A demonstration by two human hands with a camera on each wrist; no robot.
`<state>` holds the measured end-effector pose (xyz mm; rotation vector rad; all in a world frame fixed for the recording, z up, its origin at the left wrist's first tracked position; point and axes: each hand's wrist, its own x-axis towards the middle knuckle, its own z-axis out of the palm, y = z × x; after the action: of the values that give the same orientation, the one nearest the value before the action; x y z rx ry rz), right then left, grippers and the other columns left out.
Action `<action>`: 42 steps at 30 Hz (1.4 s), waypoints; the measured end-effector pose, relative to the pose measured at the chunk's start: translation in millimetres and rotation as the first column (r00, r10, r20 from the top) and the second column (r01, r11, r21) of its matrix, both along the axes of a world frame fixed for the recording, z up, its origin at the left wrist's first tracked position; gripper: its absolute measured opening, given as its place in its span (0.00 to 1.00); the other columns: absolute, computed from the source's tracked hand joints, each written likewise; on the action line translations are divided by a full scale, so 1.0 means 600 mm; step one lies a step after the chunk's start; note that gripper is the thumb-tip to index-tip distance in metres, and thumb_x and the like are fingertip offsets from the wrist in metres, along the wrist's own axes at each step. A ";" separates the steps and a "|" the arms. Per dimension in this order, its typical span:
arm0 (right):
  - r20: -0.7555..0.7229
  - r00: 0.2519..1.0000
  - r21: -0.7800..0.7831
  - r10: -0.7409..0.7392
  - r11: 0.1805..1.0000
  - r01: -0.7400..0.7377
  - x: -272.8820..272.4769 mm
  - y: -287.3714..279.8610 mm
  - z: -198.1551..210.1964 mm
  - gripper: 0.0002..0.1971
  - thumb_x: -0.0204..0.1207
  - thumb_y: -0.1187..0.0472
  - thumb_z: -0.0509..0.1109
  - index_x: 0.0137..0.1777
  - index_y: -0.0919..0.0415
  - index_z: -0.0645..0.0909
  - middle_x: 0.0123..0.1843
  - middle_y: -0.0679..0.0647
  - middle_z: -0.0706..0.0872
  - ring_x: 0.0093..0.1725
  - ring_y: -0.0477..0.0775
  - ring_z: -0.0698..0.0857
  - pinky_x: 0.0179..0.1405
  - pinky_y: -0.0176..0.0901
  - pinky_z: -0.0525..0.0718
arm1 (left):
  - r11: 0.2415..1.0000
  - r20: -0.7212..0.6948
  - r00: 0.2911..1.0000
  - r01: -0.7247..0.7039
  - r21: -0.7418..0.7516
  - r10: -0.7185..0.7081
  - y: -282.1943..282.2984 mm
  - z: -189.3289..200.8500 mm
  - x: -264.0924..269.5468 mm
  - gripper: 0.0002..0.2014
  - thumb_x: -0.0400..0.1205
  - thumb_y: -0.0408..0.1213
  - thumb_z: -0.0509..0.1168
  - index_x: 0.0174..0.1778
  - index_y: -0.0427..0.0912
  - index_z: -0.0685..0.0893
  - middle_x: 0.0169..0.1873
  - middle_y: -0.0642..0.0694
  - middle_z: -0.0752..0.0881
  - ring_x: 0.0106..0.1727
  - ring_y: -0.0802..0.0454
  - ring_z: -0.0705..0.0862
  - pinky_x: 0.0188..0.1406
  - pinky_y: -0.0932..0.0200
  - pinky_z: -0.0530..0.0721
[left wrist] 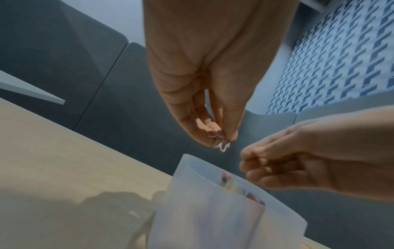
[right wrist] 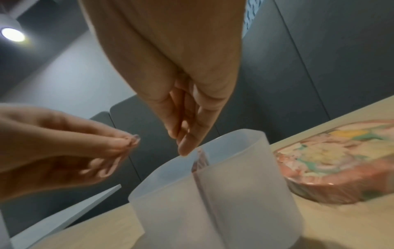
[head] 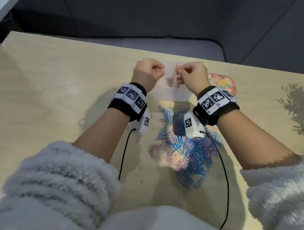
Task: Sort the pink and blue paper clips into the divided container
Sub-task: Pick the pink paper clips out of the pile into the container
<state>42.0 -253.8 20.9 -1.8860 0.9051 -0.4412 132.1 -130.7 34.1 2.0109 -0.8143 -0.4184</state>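
Wristband tags read "R1" and "R2" on the right wrist; no other writing is legible. The divided container (head: 170,93) is frosted and translucent, standing upper centre on the table (head: 48,79), split by a central wall. Loose pink and blue paper clips (head: 185,147) lie heaped in the centre of the head view, just below the container. Above the container, the left hand (left wrist: 204,94) pinches pink clips (left wrist: 221,146) at its fingertips, plain only in the left wrist view. The right hand (right wrist: 187,104) has fingers drawn together over the rim; whether it holds a clip cannot be told. The right wrist view shows a floral lid (right wrist: 341,160) at right.
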 end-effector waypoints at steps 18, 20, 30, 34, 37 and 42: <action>-0.533 0.771 -0.228 0.348 0.819 -0.527 -0.181 0.062 -0.097 0.20 0.74 0.72 0.57 0.62 0.61 0.82 0.62 0.61 0.84 0.60 0.65 0.77 0.63 0.54 0.76 | 0.929 0.169 0.937 0.257 0.266 -0.307 0.067 -0.083 -0.063 0.12 0.78 0.26 0.61 0.54 0.38 0.86 0.55 0.39 0.87 0.55 0.42 0.84 0.60 0.52 0.80; -0.593 0.710 -0.249 0.380 0.752 -0.611 -0.201 0.078 -0.109 0.20 0.74 0.71 0.58 0.63 0.61 0.81 0.61 0.61 0.83 0.59 0.66 0.77 0.61 0.56 0.75 | 0.810 0.109 0.866 0.402 0.428 -0.488 0.090 -0.113 -0.094 0.13 0.79 0.31 0.62 0.60 0.39 0.83 0.61 0.38 0.82 0.60 0.39 0.80 0.63 0.52 0.76; -0.535 0.802 -0.323 0.265 0.813 -0.484 -0.210 0.040 -0.086 0.14 0.75 0.70 0.61 0.52 0.61 0.86 0.53 0.62 0.88 0.56 0.65 0.81 0.56 0.53 0.78 | 0.764 0.224 0.829 0.322 0.560 -0.513 0.143 -0.136 -0.133 0.10 0.81 0.40 0.61 0.53 0.43 0.84 0.59 0.42 0.79 0.58 0.41 0.76 0.58 0.46 0.77; -0.509 0.826 -0.317 0.244 0.839 -0.443 -0.140 0.023 -0.098 0.14 0.76 0.69 0.63 0.58 0.64 0.83 0.59 0.63 0.84 0.61 0.65 0.79 0.61 0.56 0.80 | 0.835 0.261 0.860 0.284 0.471 -0.439 0.082 -0.126 -0.119 0.11 0.81 0.34 0.60 0.58 0.41 0.80 0.61 0.41 0.78 0.62 0.42 0.75 0.59 0.49 0.75; -0.566 0.779 -0.326 0.269 0.795 -0.511 -0.121 0.025 -0.114 0.16 0.76 0.67 0.64 0.63 0.62 0.80 0.64 0.60 0.81 0.63 0.63 0.76 0.62 0.55 0.78 | 0.842 0.283 0.860 0.261 0.472 -0.425 0.041 -0.131 -0.107 0.12 0.81 0.35 0.59 0.61 0.40 0.78 0.60 0.41 0.78 0.61 0.42 0.77 0.59 0.47 0.79; -0.598 0.761 -0.390 0.251 0.738 -0.550 -0.116 0.022 -0.118 0.12 0.80 0.60 0.63 0.57 0.59 0.85 0.58 0.59 0.83 0.59 0.62 0.78 0.52 0.52 0.78 | 0.801 0.253 0.881 0.200 0.565 -0.398 0.035 -0.143 -0.078 0.08 0.81 0.35 0.60 0.54 0.38 0.79 0.56 0.39 0.80 0.58 0.40 0.76 0.59 0.50 0.75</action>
<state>-27.7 -240.4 -49.8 -2.7507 0.6708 0.1264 85.2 -109.6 -51.9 2.5189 -1.3912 -0.5007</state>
